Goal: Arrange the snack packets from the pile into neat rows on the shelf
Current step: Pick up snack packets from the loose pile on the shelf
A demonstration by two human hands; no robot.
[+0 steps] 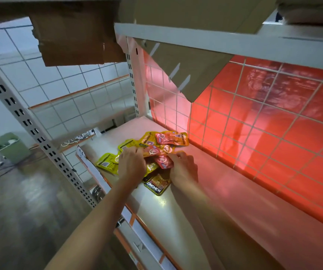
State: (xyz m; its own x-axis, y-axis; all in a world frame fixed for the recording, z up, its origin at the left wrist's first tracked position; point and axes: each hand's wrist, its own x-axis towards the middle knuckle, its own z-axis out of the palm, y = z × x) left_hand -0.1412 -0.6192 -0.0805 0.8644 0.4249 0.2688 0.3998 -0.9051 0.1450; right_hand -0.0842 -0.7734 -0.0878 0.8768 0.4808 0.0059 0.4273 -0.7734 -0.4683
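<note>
A loose pile of snack packets [153, 145], yellow, red and orange, lies on the white shelf [205, 191] near its left end. My left hand [131, 162] rests on the pile's left side, fingers pinching a yellow-and-red packet [153, 152]. My right hand [184, 168] is on the pile's right side, fingers closed on a small red packet [163, 161]. A black and orange packet [157, 185] sticks out between my wrists. A yellow-green packet [107, 161] lies at the shelf's front-left edge. A red and yellow packet [173, 138] lies farthest back.
A wire grid [254, 114] with red sheeting behind it backs the shelf. The upper shelf [215, 41] and hanging cardboard [186, 71] sit close overhead. A slotted upright [40, 137] stands left. A green bin [8, 147] is on the floor.
</note>
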